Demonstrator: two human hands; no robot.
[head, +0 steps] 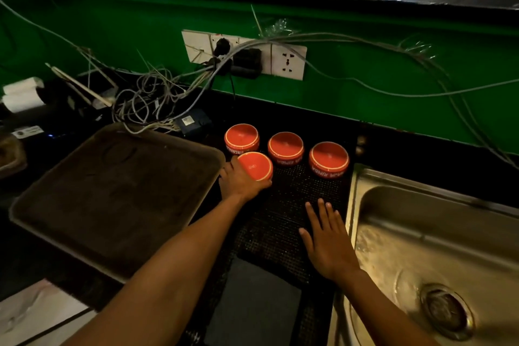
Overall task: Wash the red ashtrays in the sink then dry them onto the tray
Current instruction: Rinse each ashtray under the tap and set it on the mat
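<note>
- Forearms are reaching in from the near edge, over a dark cloth [252, 300] that is lying on the mesh mat [283, 213] just left of the sink [421, 233].
- Right hand [327, 241] is lying flat on the mat beside the sink's left rim, fingers straight and slightly spread, holding nothing.
- Left hand [238, 180] is gripping one ashtray [257, 166], fingers curled round its side and tilting it; this one is sitting left of the sink, close to the tray [112, 199].
- Three more ashtrays are standing upside down in a row behind it: the left one [241, 139], the middle one [286, 147], and the right one [329, 159], nearest the sink's far-left corner.
- Risk, as I am judging it: a one-handed hold on a tilted, smooth bowl could be slipping, and a drop onto the counter or the steel sink could be chipping it.
- Risk: the held ashtray is sitting very near its neighbours, so a careless lift could be knocking them.
- Risk: sockets [244, 55] and loose cables [157, 98] are hanging behind the ashtrays, left of the sink; splashing could be wetting them.
- Writing: white letters are running round the ashtray sides, upside down; the left one is showing "SINGHA" in part, the rest I cannot read surely.
</note>
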